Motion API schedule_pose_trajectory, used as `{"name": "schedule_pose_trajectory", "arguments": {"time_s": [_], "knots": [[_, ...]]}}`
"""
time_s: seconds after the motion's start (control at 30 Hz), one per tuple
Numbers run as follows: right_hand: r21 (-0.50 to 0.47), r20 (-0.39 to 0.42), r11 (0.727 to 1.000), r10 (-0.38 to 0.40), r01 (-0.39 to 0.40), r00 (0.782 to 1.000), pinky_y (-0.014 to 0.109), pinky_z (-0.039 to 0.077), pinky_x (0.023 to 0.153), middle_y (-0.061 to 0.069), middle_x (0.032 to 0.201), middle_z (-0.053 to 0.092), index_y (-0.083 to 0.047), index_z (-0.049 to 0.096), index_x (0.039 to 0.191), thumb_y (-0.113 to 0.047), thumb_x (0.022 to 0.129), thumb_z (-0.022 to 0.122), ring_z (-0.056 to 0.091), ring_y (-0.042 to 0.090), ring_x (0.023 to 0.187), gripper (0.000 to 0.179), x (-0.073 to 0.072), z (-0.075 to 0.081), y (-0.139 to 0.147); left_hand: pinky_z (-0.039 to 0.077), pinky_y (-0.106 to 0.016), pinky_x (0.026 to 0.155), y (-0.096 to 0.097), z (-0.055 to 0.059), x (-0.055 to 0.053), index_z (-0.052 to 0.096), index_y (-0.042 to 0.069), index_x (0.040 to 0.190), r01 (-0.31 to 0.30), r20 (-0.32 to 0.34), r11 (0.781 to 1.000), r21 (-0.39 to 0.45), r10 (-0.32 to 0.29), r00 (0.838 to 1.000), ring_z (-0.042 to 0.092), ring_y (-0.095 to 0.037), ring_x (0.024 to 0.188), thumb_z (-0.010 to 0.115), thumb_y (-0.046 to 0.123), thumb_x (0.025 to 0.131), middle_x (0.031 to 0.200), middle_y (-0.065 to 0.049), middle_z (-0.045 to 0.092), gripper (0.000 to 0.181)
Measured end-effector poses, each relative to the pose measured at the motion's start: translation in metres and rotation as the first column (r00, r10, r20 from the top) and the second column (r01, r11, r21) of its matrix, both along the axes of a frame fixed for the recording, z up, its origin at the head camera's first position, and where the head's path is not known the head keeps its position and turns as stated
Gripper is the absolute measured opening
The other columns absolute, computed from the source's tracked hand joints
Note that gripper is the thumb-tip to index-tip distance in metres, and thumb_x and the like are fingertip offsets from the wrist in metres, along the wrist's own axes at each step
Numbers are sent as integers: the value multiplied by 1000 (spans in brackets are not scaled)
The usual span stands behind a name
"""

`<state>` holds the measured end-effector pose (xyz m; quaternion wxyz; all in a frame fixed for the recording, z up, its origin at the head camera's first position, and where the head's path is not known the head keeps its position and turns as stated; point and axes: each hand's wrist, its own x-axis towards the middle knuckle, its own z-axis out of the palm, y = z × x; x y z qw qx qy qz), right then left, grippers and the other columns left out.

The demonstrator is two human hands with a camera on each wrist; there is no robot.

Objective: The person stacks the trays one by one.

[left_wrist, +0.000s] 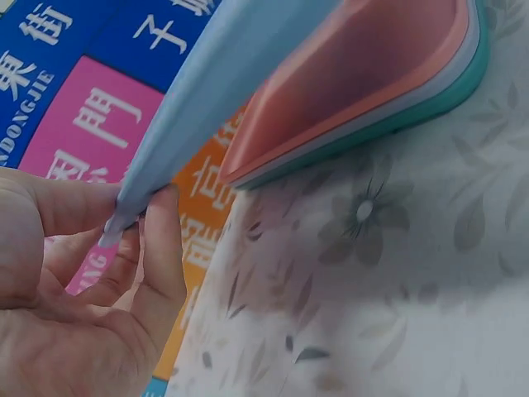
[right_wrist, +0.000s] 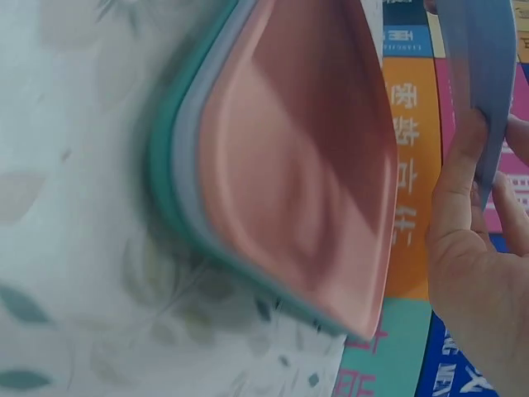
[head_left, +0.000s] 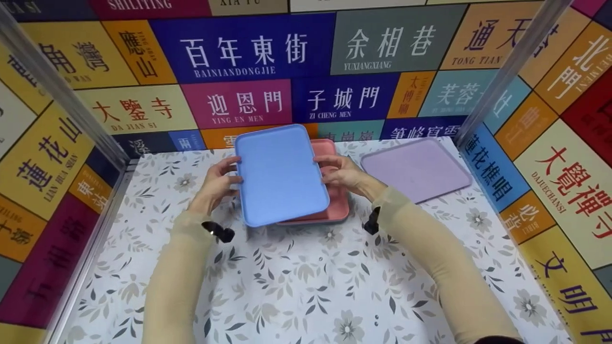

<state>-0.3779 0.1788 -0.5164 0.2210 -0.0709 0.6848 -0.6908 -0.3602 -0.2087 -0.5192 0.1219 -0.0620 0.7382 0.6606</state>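
Note:
A blue rectangular tray [head_left: 282, 177] is held up and tilted between both hands. My left hand [head_left: 217, 186] pinches its left edge; in the left wrist view the thumb and fingers [left_wrist: 165, 248] grip the rim. At the opposite edge my right hand [head_left: 346, 174] pinches the tray, as the right wrist view also shows. Beneath and behind the blue tray lies a pink tray [head_left: 339, 203], partly hidden by it. The wrist views show the pink tray on top of a greyish tray [right_wrist: 186, 157] and a green tray [right_wrist: 161, 165], nested in a stack.
A purple tray [head_left: 416, 169] lies flat on the table to the right of the stack, near the back. The table [head_left: 306, 286] has a white floral cover. Panels with printed lettering [head_left: 248, 48] wall it in at the back and both sides.

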Motion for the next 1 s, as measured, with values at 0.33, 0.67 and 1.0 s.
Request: {"name": "schedule_pose_trajectory", "arguments": {"time_s": [0.33, 0.67, 1.0], "knots": [[4, -37, 999, -43, 43, 998, 23, 67, 76, 2, 131, 70, 3, 53, 163, 21, 89, 69, 73, 10, 94, 78, 6, -15, 31, 70, -33, 76, 35, -4, -13, 55, 20, 167, 7, -48, 998, -69, -11, 999, 66, -33, 127, 67, -6, 96, 165, -21, 57, 76], [10, -34, 998, -63, 64, 997, 27, 69, 82, 4, 135, 67, 4, 47, 166, 19, 93, 65, 77, 10, 100, 77, 11, -32, 58, 70, -50, 99, 70, -17, -21, 57, 14, 164, 15, -29, 994, -107, -18, 999, 68, -35, 125, 64, -7, 100, 158, -23, 57, 68], [44, -23, 994, -99, 100, 995, 25, 68, 77, 5, 131, 67, 5, 48, 165, 21, 90, 66, 77, 9, 100, 79, 14, -47, 68, 66, -32, 84, 94, -32, -29, 67, 6, 152, -16, -97, 959, -282, -11, 995, 70, -28, 110, 62, -10, 94, 149, -23, 65, 61]]}}
